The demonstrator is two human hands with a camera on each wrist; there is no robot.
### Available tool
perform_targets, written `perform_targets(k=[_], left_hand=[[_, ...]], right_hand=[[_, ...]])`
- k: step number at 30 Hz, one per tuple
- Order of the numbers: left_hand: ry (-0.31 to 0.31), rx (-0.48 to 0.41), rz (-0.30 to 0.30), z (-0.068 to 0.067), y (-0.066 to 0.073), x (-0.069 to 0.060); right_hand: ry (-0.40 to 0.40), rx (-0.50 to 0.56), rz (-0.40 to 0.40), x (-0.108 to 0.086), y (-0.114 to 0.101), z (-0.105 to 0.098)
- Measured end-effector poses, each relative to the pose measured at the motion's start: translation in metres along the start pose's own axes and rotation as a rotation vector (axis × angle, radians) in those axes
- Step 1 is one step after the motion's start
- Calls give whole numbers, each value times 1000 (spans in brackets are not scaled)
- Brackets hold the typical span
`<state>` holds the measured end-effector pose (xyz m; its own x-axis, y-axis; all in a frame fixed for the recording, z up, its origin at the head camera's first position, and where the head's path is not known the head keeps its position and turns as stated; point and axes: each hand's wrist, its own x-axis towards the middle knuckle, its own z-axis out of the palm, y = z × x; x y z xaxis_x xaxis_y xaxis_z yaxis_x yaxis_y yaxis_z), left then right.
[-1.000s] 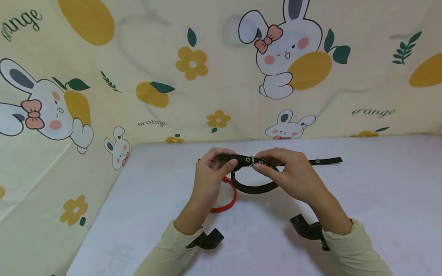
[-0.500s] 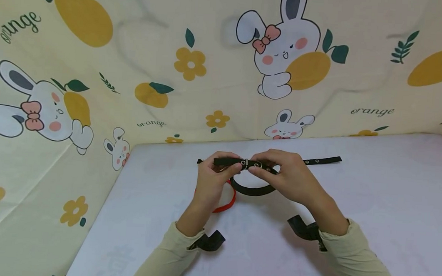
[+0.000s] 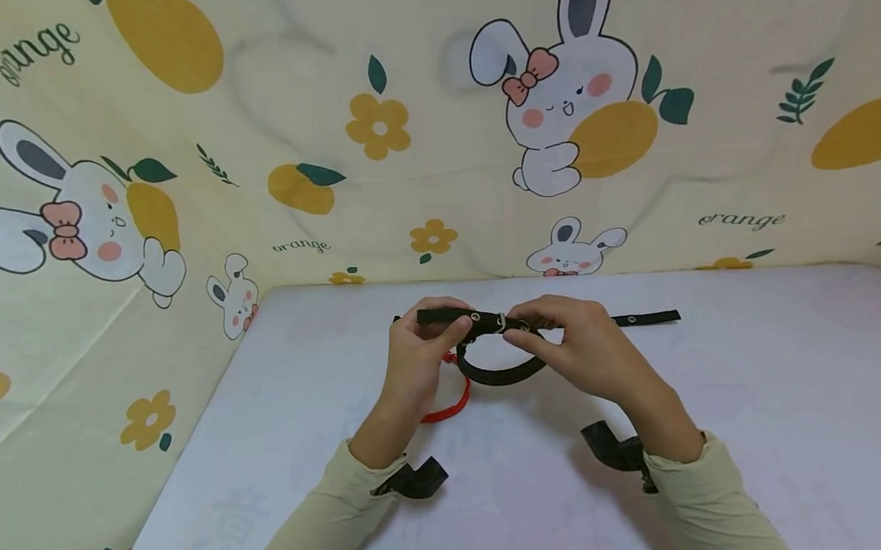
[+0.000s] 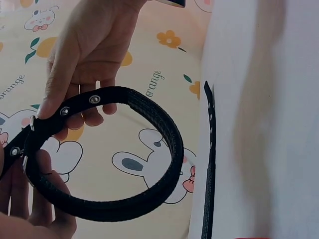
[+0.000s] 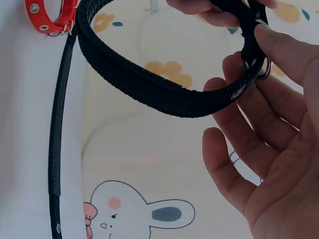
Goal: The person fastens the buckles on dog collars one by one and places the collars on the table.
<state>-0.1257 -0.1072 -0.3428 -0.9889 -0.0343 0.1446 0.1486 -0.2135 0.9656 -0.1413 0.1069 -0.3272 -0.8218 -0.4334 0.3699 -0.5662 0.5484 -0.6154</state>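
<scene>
Both hands hold a black collar with metal eyelets (image 3: 498,376), raised off the table and formed into a loop. Its buckle (image 3: 501,322) sits at the top of the loop, between the hands. My left hand (image 3: 416,348) pinches the strap's loose end, which sticks out left past the buckle. On the buckle's other side, my right hand (image 3: 589,349) pinches the collar between thumb and fingers. The left wrist view shows the strap passing through the buckle, with the black loop (image 4: 177,149) hanging round. Whether the buckle's pin is in a hole, I cannot tell.
A red collar (image 3: 458,407) lies on the white table (image 3: 519,495), partly hidden behind my left hand. Farther back, a second black strap with eyelets (image 3: 647,319) lies stretched out behind both hands. A patterned cloth (image 3: 431,175) covers the wall behind the table.
The black collar's loose end reaches farther left past the buckle than before, and the loop looks slightly smaller. Both hands keep their hold and shift only a little.
</scene>
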Motion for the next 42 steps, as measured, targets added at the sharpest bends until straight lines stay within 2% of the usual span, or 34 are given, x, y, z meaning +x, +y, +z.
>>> perform_targets(k=[12, 15, 18, 21, 25, 31, 38, 42], left_hand=[[-25, -76, -6, -2, -2, 1], [-54, -62, -35, -1, -3, 2], [-84, -12, -60, 0, -3, 1], [-82, 51, -60, 2, -1, 0], [-58, 125, -15, 3, -1, -2], [-59, 194, 135, 3, -3, -3], [-54, 274, 192, 3, -6, -3], [-53, 314, 256, 3, -7, -3]], right_hand=[[16, 16, 1, 1, 2, -1], [44, 79, 60, 1, 1, -3], [63, 141, 143, 1, 1, -4], [57, 184, 201, 2, 0, -4], [49, 210, 237, 3, -1, -3], [46, 212, 260, 4, -1, -3], [17, 215, 269, 4, -1, -3], [5, 225, 268, 4, -1, -3]])
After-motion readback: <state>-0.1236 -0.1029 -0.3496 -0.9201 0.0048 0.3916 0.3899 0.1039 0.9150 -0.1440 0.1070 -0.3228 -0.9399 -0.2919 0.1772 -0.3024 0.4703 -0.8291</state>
